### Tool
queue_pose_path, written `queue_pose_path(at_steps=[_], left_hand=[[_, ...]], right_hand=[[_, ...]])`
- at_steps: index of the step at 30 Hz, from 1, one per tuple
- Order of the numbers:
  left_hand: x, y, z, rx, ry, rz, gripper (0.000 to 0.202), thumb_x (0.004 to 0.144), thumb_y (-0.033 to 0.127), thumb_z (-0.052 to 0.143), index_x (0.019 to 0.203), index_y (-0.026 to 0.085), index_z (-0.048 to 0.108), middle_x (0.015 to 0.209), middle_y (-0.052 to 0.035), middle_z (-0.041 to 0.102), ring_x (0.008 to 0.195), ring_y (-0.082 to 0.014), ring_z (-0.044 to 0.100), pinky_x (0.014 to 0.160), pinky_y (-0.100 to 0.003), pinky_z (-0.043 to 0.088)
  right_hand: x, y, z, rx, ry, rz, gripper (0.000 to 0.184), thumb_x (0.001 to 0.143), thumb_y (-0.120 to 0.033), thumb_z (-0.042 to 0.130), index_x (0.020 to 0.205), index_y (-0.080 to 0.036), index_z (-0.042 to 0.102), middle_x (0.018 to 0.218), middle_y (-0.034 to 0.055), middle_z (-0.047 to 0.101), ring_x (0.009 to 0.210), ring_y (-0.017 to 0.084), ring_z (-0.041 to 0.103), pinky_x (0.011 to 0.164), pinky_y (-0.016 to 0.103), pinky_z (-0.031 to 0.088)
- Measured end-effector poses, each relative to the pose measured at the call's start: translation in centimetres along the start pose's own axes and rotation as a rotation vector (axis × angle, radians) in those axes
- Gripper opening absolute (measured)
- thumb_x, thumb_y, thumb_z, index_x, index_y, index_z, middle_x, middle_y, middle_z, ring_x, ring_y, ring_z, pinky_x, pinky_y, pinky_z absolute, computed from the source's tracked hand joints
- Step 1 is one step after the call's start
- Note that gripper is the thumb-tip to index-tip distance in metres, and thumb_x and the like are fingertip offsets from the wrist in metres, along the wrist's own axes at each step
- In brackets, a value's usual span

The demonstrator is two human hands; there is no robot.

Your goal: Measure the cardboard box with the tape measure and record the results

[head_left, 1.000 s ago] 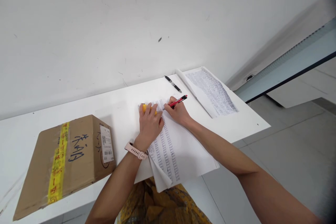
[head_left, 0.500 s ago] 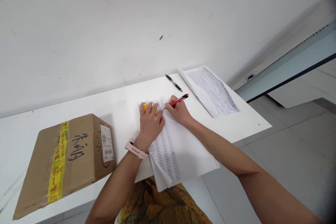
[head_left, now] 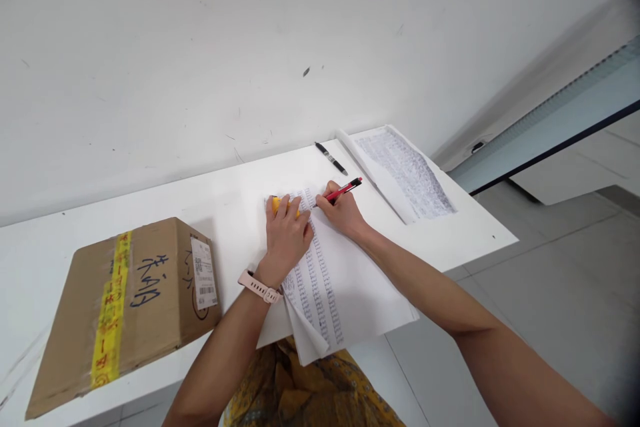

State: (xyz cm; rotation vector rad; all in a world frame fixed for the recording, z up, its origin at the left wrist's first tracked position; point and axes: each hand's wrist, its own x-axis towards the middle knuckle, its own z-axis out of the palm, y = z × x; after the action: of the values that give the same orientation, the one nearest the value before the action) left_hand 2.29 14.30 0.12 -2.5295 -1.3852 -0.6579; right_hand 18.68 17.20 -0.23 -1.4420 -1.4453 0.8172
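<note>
My right hand (head_left: pixel 343 212) grips a red pen with a black clip end (head_left: pixel 344 191), its tip down at the paper sheets (head_left: pixel 363 280). Columns of small handwritten marks run down the left part of the top sheet. My left hand (head_left: pixel 287 230), with a pink watch band on the wrist, lies over the upper left of the sheets. Its fingers are curled over a small yellow object (head_left: pixel 275 203), mostly covered, whose kind I cannot make out. The sheets' lower left corner curls up and hangs past the table edge.
A taped cardboard box (head_left: pixel 150 307) stands left on the white table (head_left: pixel 240 193). A black pen (head_left: pixel 331 158) lies behind my right hand. Further right is another sheet (head_left: pixel 405 173) dense with writing. The wall (head_left: pixel 200 67) rises behind the table.
The red pen and the fingers of my right hand have shifted very slightly to the right. My left hand keeps its place.
</note>
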Motion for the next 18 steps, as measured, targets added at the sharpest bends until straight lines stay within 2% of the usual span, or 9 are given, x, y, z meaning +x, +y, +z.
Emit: queue_pose_path(at_steps=[18], left_hand=[[0.03,0.01,-0.10,-0.045,-0.025,-0.011,0.022,0.087,0.020,0.056,0.101,0.023,0.072,0.130,-0.0094,0.063,0.128,-0.0340,0.050,0.115,-0.062,0.026]], right_hand=[[0.00,-0.06,-0.07,-0.019,-0.004,-0.008,0.023,0.077,-0.026,0.056,0.064,-0.023,0.038,0.055,-0.0063,0.040,0.054,0.012,0.037,0.054,0.027,0.028]])
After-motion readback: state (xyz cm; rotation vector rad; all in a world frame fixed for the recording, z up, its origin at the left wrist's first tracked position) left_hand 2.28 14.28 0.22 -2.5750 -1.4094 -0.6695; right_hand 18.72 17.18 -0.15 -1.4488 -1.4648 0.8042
